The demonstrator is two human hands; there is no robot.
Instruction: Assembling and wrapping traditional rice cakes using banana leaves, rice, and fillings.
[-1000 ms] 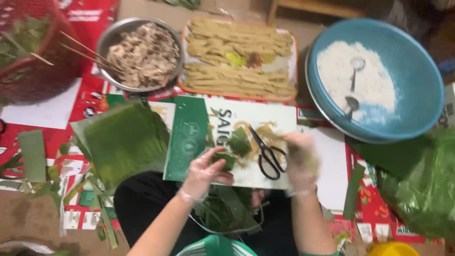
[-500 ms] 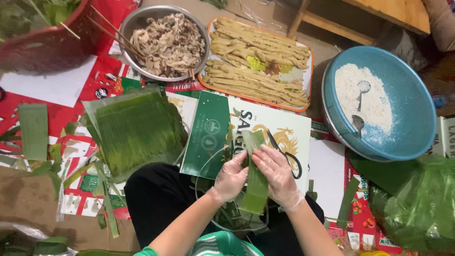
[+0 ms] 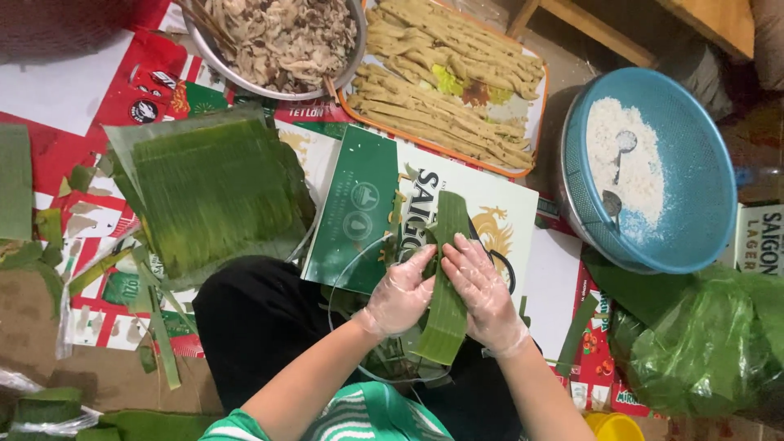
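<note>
Where left hand [image 3: 400, 291] and right hand [image 3: 482, 290] pinch, leaf strip [image 3: 445, 327] middle hidden

The floor [image 3: 49, 359] bears printed sheets [image 3: 82, 90], trimmed leaf strips [image 3: 163, 343].

A: Which obstacles surround the left hand [image 3: 402, 291] and right hand [image 3: 483, 292]?

B: Ahead, the orange tray [image 3: 535, 122] of dough strips and the metal bowl [image 3: 245, 82] block forward passage. A stack of banana leaves [image 3: 212, 196] fills the left side; the blue basket [image 3: 694, 180] and green bag [image 3: 702, 343] close the right.

A: Where does open passage lie?

B: Over the flat green-and-white cardboard [image 3: 359, 204] just ahead of the hands, and the white sheet [image 3: 551, 286] between it and the basket.
</note>
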